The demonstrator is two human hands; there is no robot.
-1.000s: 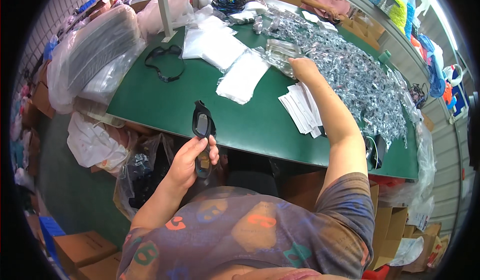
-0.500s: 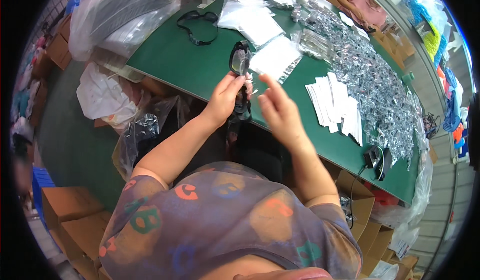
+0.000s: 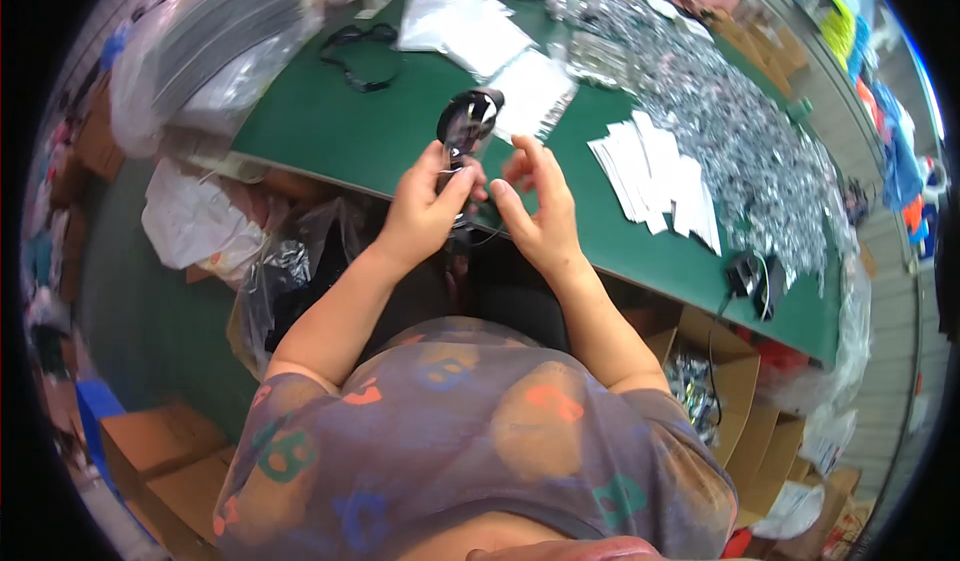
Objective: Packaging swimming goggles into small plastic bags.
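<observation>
Above the table's near edge, my left hand (image 3: 425, 206) is closed around a pair of black swim goggles (image 3: 468, 119), one lens cup pointing up and away from me. Below the fingers, the dark lower part of the goggles hangs over my lap, partly hidden. Just to the right is my right hand (image 3: 542, 206), its thumb and fingers apart and curved toward the goggles with nothing visible in them. A second black pair of goggles (image 3: 372, 86) lies on the green table (image 3: 310, 131), farther off to the left.
White packets (image 3: 470, 36) lie beyond my hands, and white paper slips (image 3: 640, 171) are fanned out to the right. A wide heap of small clear plastic pieces (image 3: 740, 151) covers the table's right side. Open cardboard boxes (image 3: 735, 386) stand below the edge.
The whole view has shifted slightly. My right hand has come down and closer to the left hand, and the goggles have tilted to the right in my left hand.
</observation>
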